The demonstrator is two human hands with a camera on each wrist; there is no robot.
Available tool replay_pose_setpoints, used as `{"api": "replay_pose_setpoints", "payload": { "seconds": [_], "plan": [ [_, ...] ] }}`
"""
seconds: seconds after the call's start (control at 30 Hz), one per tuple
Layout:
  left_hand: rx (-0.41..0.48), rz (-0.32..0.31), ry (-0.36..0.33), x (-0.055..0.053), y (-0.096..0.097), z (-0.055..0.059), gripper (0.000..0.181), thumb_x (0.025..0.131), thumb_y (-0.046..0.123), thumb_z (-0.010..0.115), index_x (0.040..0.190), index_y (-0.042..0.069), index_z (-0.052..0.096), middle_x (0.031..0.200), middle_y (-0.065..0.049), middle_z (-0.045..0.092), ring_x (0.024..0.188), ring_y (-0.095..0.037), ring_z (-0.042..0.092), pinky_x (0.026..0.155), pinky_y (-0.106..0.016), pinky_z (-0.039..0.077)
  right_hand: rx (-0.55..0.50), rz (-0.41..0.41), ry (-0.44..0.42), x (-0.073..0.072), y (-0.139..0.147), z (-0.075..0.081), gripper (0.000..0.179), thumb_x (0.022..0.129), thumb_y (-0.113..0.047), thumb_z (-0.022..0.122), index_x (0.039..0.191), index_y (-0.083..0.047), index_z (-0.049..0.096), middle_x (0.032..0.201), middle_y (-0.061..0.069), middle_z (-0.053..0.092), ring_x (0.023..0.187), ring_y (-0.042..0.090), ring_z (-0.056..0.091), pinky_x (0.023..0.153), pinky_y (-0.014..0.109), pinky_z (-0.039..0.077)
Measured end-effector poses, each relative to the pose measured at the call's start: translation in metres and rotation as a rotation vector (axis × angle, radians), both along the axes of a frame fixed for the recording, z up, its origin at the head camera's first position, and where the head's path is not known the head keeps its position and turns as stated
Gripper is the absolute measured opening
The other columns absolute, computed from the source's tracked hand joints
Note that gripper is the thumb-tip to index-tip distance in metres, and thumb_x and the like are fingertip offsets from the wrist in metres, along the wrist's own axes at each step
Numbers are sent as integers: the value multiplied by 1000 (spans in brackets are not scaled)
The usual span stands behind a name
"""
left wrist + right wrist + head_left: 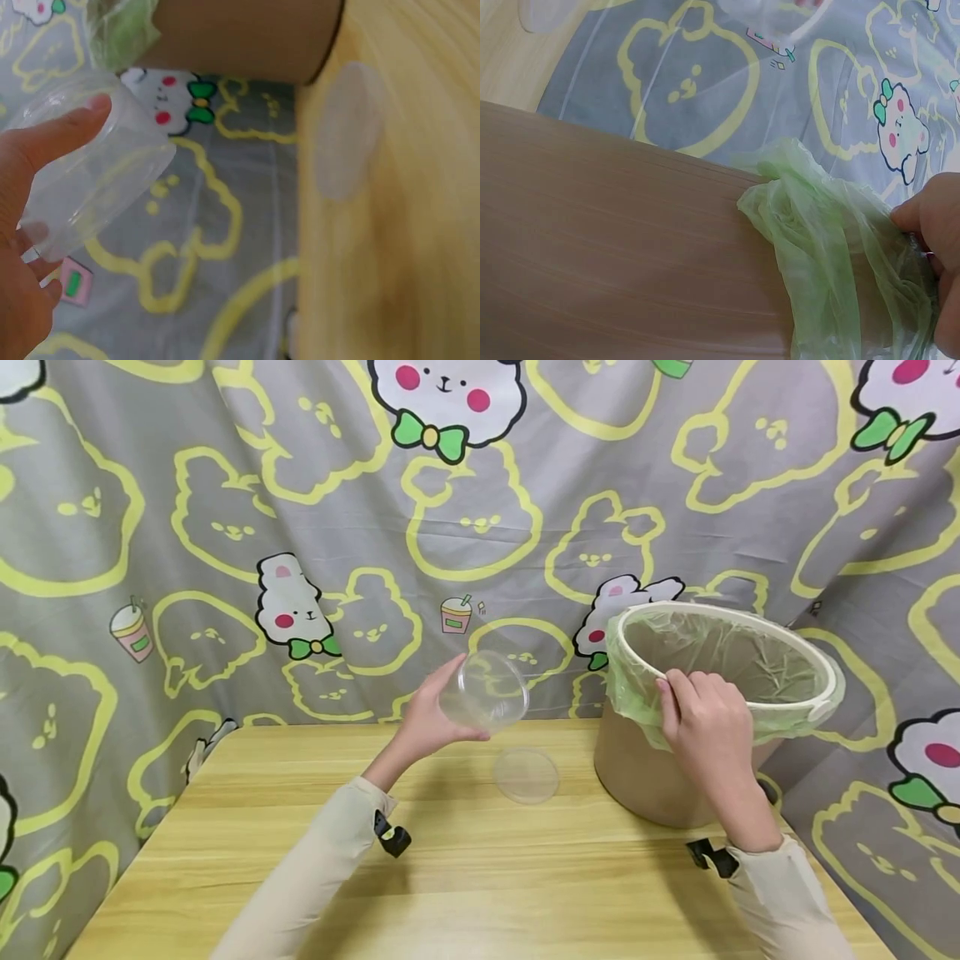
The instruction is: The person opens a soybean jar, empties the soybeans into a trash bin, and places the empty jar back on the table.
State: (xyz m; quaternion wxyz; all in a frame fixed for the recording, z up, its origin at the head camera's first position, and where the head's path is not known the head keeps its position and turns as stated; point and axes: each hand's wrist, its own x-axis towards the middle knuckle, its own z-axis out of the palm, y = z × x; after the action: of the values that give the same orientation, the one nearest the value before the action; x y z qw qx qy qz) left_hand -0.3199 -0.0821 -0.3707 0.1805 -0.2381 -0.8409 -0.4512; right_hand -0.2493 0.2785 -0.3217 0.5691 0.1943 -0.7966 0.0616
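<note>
My left hand (437, 710) grips a clear plastic tub (487, 692) above the table, its thumb and fingers on either side of the wall. The tub is tilted, and nothing shows inside it. In the left wrist view the thumb presses along the clear tub (97, 172). A flat, round clear lid (527, 775) lies on the table below it. My right hand (707, 718) grips the rim of a brown trash bin (652, 768), fingers hooked over the edge. A pale green bag (817, 247) lines the bin and hangs over its rim, and the bin leans toward me.
The wood-grain table (480, 877) ends at a grey patterned curtain (330, 527), which hangs behind it and along both sides. The bin stands at the table's right side. A black strap sits at each wrist.
</note>
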Motion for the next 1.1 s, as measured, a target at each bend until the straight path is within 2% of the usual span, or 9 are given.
{"api": "replay_pose_setpoints", "payload": {
  "seconds": [0.13,0.3,0.6,0.8,0.9,1.1],
  "plan": [
    [5,-10,-96,0,-15,-18,124,52,29,103,158,25,39,160,-3,44,148,-30,40,120,-54,34,-1,0,5,1,0,0,23,100,-12,60,86,6,60,65,19,48,61,44,48,55,52,37],
    [-19,-5,-217,1,-32,-41,125,52,34,103,159,27,37,161,-8,43,148,-35,39,119,-58,34,0,-1,11,1,0,-1,23,99,-12,60,87,7,61,65,19,49,61,44,48,55,52,37],
    [5,-16,-347,1,-51,-85,127,53,28,103,160,16,35,163,-13,37,150,-38,35,121,-58,31,8,1,15,1,-1,0,22,99,-12,61,86,6,60,65,19,48,60,44,47,54,52,37],
    [53,-44,-409,3,-55,-97,125,58,20,101,161,11,30,166,-13,32,154,-37,28,124,-56,23,0,-1,9,1,-1,1,23,99,-13,60,88,7,63,66,20,51,61,45,49,56,53,38],
    [78,-77,-438,4,-56,-99,124,61,17,99,161,9,28,165,-15,32,153,-38,29,124,-56,24,-6,-3,3,1,-1,1,23,99,-14,60,88,7,63,66,20,51,61,45,49,56,53,38],
    [114,-125,-505,4,-62,-104,120,65,13,97,162,11,25,165,-16,32,154,-41,26,125,-55,22,-11,-4,-2,1,-2,1,24,100,-14,60,87,6,63,65,19,51,61,45,48,55,53,37]
  ]
}}
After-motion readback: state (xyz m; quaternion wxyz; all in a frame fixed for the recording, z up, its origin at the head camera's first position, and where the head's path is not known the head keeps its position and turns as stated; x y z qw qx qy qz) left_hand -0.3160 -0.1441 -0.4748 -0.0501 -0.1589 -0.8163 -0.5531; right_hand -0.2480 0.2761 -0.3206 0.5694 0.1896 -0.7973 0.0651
